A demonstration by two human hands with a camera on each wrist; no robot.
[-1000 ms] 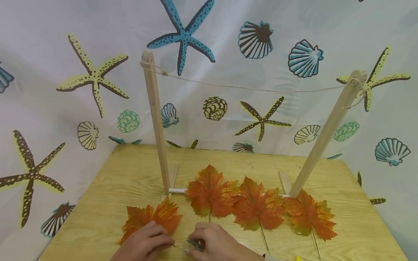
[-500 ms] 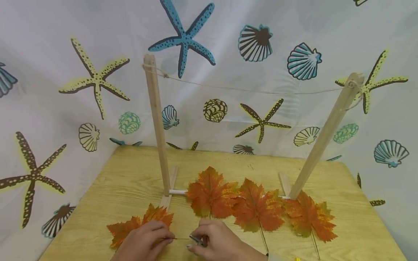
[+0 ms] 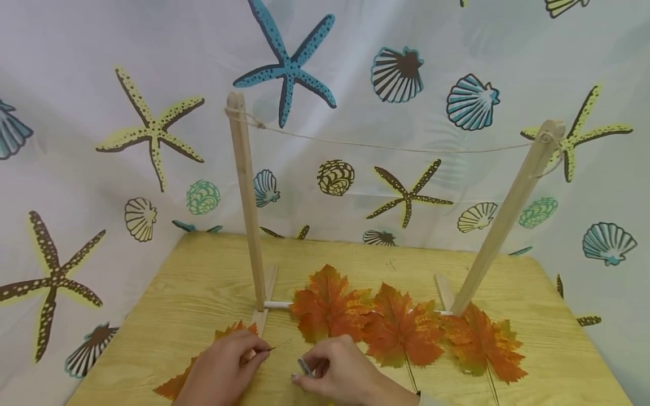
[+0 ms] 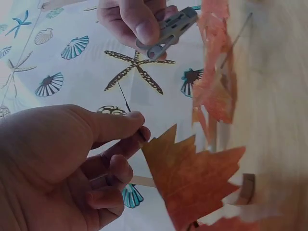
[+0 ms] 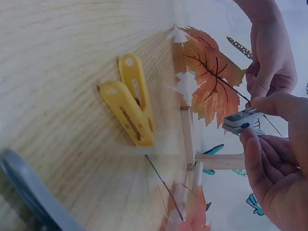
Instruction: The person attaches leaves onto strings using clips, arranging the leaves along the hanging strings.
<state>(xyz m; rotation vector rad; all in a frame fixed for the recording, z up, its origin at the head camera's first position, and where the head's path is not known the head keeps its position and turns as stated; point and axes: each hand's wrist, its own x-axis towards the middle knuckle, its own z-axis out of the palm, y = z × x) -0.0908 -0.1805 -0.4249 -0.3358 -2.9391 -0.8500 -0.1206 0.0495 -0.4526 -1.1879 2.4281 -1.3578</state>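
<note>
At far left, beside the left hand, is a leaf (image 4: 190, 173), orange and toothed; in the head view that hand covers much of it. The left hand (image 3: 225, 363), over the near part of the desk (image 3: 178, 282), pinches the leaf's thin stem (image 4: 127, 105) between thumb and forefinger, the other fingers loosely curled. Behind it stands the left post (image 3: 247, 208), from whose top a string (image 3: 386, 148) crosses, slightly slack, to the right post; a white rod (image 3: 276, 305) runs low between the two. Right of centre, a grey clip (image 4: 171, 33) is held between the thumb and fingers of the right hand (image 3: 345, 369), closed upon it; clip and stem are apart in the left wrist view. Beyond this hand lie three leaves in a row: a first leaf (image 3: 329, 304) and a second leaf (image 3: 403, 330) over the rod, and a third leaf (image 3: 484, 344) at the foot of the right post (image 3: 503, 231), which leans outward in the view. The right wrist view adds a yellow clip (image 5: 132, 107) on the desk.
</note>
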